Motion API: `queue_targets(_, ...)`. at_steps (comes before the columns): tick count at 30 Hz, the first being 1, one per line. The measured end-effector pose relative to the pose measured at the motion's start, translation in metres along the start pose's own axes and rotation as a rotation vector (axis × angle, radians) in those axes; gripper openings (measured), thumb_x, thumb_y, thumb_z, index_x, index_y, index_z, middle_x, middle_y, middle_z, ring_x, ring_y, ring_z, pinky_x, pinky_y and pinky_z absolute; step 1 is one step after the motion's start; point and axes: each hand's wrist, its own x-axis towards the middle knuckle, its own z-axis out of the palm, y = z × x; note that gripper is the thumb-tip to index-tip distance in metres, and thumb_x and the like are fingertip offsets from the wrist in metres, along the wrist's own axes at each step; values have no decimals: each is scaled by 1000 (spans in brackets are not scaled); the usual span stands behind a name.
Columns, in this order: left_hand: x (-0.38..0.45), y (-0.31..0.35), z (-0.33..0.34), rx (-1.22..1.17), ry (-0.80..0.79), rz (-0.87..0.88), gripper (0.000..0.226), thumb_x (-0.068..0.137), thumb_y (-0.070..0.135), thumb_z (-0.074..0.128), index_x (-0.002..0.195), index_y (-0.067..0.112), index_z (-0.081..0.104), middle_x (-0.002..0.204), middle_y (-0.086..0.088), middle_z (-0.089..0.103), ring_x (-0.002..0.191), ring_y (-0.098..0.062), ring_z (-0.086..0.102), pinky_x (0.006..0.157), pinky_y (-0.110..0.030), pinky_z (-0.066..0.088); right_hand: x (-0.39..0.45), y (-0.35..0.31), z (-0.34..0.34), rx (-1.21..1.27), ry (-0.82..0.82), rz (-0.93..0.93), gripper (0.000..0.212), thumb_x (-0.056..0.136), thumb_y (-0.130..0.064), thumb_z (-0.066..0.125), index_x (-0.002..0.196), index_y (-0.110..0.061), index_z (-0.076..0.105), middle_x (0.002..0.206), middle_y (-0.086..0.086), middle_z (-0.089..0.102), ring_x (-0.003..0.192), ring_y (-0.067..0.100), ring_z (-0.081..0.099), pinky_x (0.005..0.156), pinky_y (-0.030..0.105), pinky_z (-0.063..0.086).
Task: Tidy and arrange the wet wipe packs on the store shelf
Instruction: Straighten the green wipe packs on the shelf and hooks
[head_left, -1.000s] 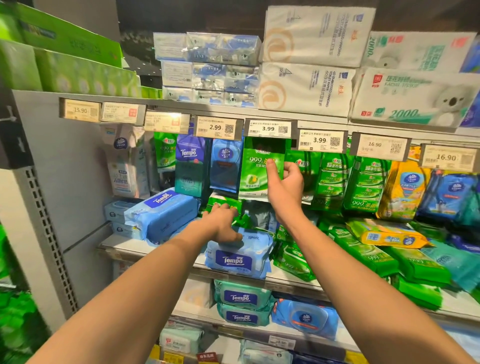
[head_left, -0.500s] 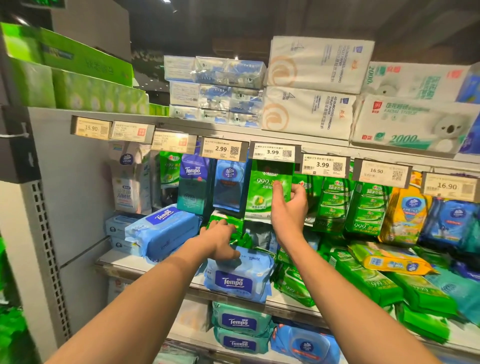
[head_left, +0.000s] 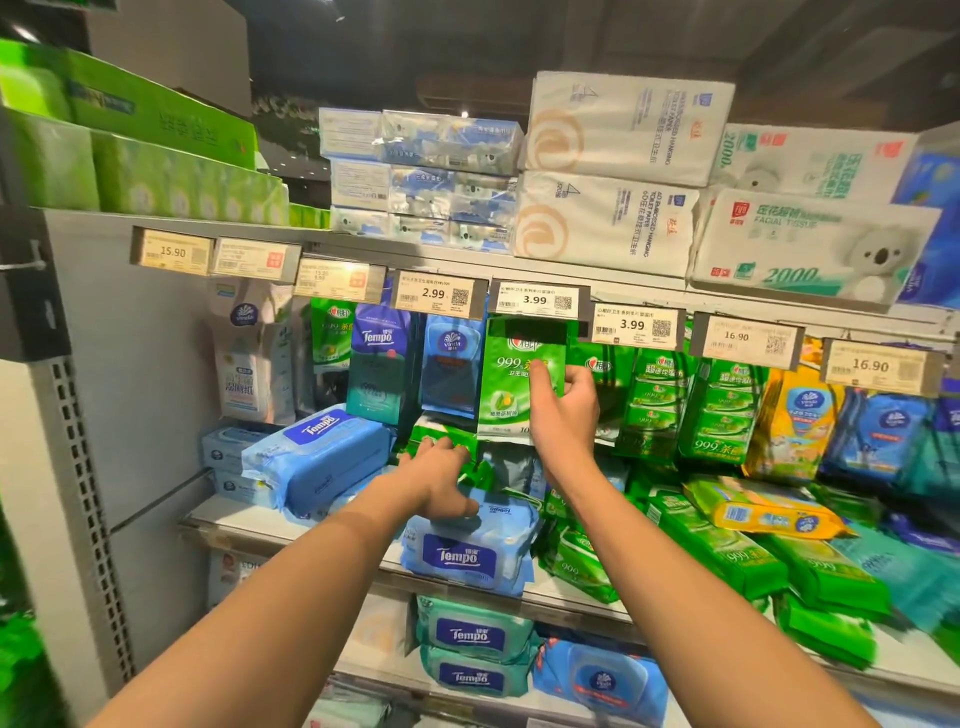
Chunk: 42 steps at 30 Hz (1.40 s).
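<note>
Left hand (head_left: 441, 480) fingertips hidden behind packs (head_left: 441, 441).

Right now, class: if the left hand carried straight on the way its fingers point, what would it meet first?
Most likely the small green wipe pack that the left hand already reaches toward, lying under the hanging packs; depth is unclear.

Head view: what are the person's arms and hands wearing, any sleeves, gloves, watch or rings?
Nothing worn is visible. Both forearms are bare from the bottom edge of the frame to the wrists, with no sleeves in view. The left hand and right hand have no gloves, and no watch, band or ring shows.
</note>
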Motion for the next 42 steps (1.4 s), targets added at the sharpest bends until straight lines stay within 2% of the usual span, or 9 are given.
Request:
queue_targets(2, -2, -1, 0, 1, 1, 2, 78, 81, 49, 66, 146, 18, 36, 146, -11, 34, 138, -35, 27, 111, -61, 28, -1, 0, 0, 2, 0, 6, 42, 93, -44, 58, 114, -8, 52, 94, 1, 50, 80, 17, 48, 69, 31, 36)
queue_targets(7, -7, -7, -1, -5, 9, -6, 77, 82, 49, 66, 146, 18, 37, 145, -10, 35, 137, -34, 28, 110, -57, 30, -6, 4, 1, -6, 0, 53, 28, 92, -37, 60, 103, -14, 49, 85, -1, 49, 66, 12, 44, 57, 30, 35)
queue_targets(13, -8, -13, -2, 8, 23, -12, 76, 80, 51, 66, 144, 18, 39, 141, -10, 39, 133, -33, 33, 105, -54, 35, -14, 10, 1, 74, -2, 2, 23, 92, -33, 63, 94, -14, 51, 77, -6, 46, 65, 11, 42, 63, 31, 36)
queue_targets(18, -6, -13, -1, 2, 16, -11, 77, 80, 51, 67, 144, 18, 38, 140, -11, 39, 132, -34, 33, 106, -55, 34, -14, 0, 0, 172, -42, -98, 27, 93, -34, 63, 106, -14, 50, 95, -5, 50, 93, 10, 48, 81, 28, 37)
queue_targets(25, -3, -11, 3, 6, 12, -6, 79, 79, 51, 68, 144, 18, 39, 143, -11, 37, 135, -35, 30, 109, -56, 32, -9, 4, -2, 227, -4, -151, 17, 95, -26, 61, 98, -16, 48, 85, -10, 48, 70, -14, 48, 67, 9, 37)
queue_targets(31, 3, -10, 2, -7, -3, -3, 80, 78, 51, 68, 145, 19, 38, 144, -10, 35, 137, -35, 29, 109, -59, 30, 8, 24, 4, 119, -35, -13, 19, 91, -39, 61, 87, -28, 47, 78, -6, 44, 68, 13, 41, 63, 32, 34)
queue_targets(34, 4, -9, 2, -4, -5, -1, 81, 78, 51, 68, 146, 19, 37, 145, -10, 34, 138, -35, 27, 110, -59, 29, 16, 29, 6, 108, -43, 58, 19, 92, -40, 61, 95, -25, 50, 83, -2, 47, 68, 13, 43, 63, 33, 35)
queue_targets(38, 3, -10, 1, 4, -6, 4, 81, 79, 51, 67, 146, 19, 36, 146, -9, 35, 138, -36, 27, 110, -60, 29, 34, 29, 9, 7, -38, 164, 38, 85, -41, 63, 110, -13, 56, 96, 6, 60, 78, 20, 53, 69, 33, 42)
queue_targets(42, -1, -14, -1, 15, 11, 1, 76, 80, 51, 67, 143, 17, 40, 142, -10, 38, 133, -34, 32, 106, -56, 33, 52, 28, 6, -79, -9, 180, 17, 89, -26, 66, 101, -15, 66, 102, 10, 69, 79, 21, 60, 68, 32, 48)
